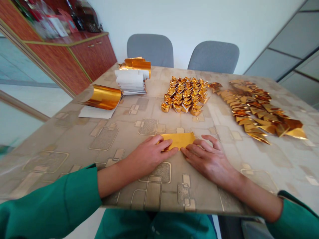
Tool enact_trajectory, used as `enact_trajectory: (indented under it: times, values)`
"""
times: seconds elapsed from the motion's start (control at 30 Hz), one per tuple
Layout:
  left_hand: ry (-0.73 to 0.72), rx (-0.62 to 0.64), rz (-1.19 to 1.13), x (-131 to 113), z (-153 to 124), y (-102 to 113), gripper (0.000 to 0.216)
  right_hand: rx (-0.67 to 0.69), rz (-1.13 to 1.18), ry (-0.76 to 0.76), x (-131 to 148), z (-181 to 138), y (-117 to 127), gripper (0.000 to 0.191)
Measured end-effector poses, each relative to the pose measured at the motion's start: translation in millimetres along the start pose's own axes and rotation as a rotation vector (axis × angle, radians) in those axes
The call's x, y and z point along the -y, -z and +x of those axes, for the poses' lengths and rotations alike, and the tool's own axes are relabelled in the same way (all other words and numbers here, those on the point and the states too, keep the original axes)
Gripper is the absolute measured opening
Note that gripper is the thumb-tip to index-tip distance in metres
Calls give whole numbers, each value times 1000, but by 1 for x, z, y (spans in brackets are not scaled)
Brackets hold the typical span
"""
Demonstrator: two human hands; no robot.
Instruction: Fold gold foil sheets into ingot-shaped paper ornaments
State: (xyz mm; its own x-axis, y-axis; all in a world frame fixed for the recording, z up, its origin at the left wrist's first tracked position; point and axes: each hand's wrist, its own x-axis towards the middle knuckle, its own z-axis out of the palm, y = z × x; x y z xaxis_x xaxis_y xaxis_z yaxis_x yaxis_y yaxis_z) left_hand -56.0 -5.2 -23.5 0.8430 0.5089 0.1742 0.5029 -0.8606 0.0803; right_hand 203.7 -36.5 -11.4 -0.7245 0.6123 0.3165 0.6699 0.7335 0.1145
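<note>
Fingers (165,145) flanking gold foil (178,140)

Honestly there was decent room to work with here. From the left hand (149,156) and right hand (208,162), a reach straight ahead ran over the patterned table top (104,139) until the pile of gold paper ingots (184,94) got in the way. Further left, the curled gold foil (102,97) and white paper stack (131,81) blocked the far corner, with a passable gap before the pile. On the right, rows of folded gold pieces (259,111) walled things off, though the glare made their gap from the pile kinda hard to judge.
</note>
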Motion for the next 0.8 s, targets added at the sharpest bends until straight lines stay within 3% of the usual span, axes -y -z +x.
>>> enact_trajectory:
  times: [0.27, 0.4, 0.5, 0.7, 0.8]
  values:
    - [53, -11, -173, 13, -21, 8, 43, -15, 63, -71, -12, -12, 0, 21]
    - [83, 39, -93, 19, -47, 15, 44, -26, 94, -54, -12, -11, -1, 19]
    - [38, -1, -19, 22, -59, 17, 41, -25, 90, -50, -12, -8, -1, 19]
    - [-33, -89, 134, 7, -29, 18, 27, -16, 9, -35, -6, 3, -2, 21]
    - [-55, -66, 119, -3, -8, 14, 28, 45, -50, -26, -2, 7, -3, 31]
